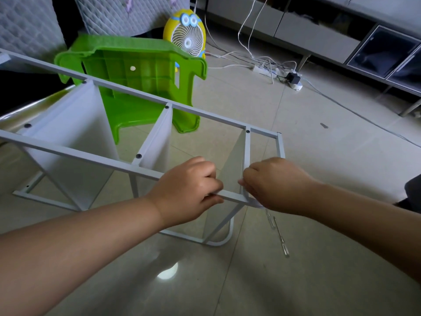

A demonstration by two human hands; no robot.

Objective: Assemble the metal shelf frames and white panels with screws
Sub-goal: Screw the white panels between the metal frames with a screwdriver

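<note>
Clamping frame rail (91, 155) w/ L hand (189, 190); curling R hand (273, 185) at panel (230, 172) joint, can't tell on what. Keep rail level, holes aligned.

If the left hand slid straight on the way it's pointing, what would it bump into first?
Most likely the end white panel, just past the knuckles of the left hand, which grips the rail of the metal frame. The right hand sits right beyond it, though depth is hard to judge.
</note>
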